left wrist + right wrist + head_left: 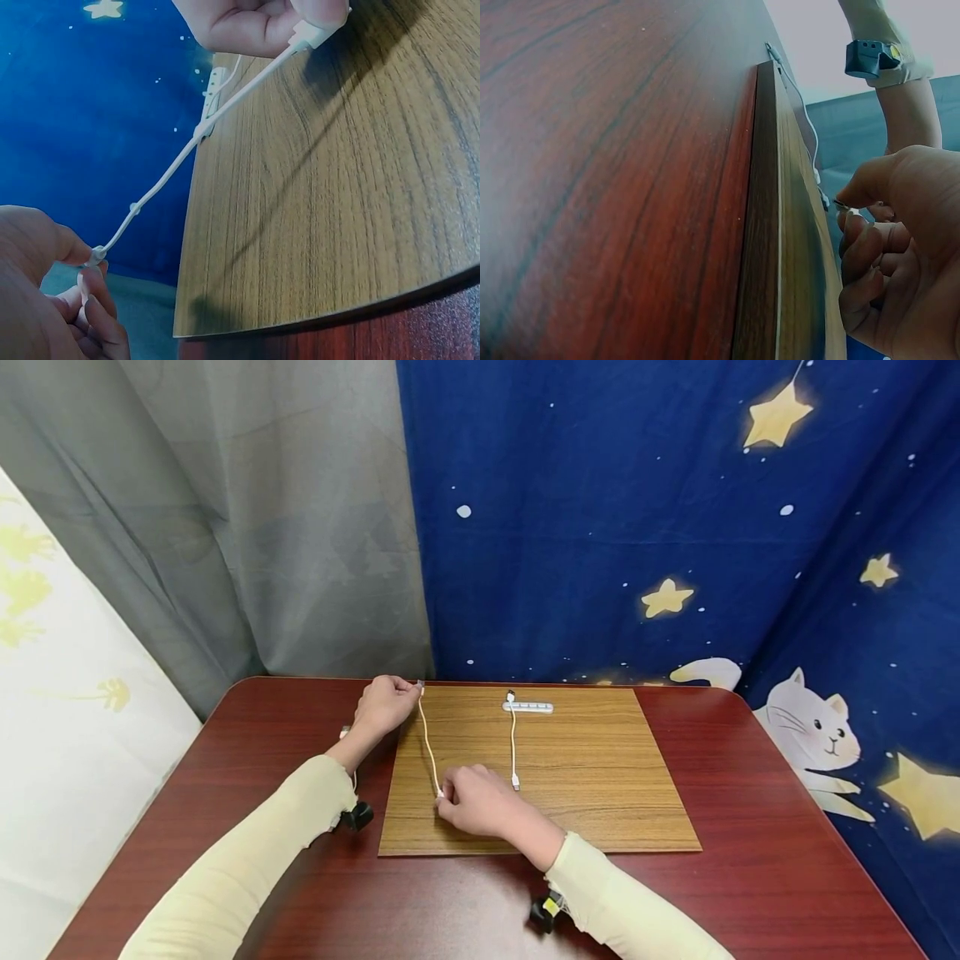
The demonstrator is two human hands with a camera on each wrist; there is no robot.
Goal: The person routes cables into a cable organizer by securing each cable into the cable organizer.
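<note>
A short white charging cable stretches between my two hands above the left part of the wooden board. At the board's far left corner, my left hand pinches one end of it between thumb and fingers. My right hand, nearer the front, pinches the plug at the other end. In the left wrist view the cable runs nearly straight, with a small bead-like piece on it. My right thumb and fingertips hide most of the plug in the right wrist view.
A white slotted cable holder lies near the board's back edge, with a second white cable across its left end. Another cable lies left of the board, partly behind my left arm. Curtains hang behind the red-brown table.
</note>
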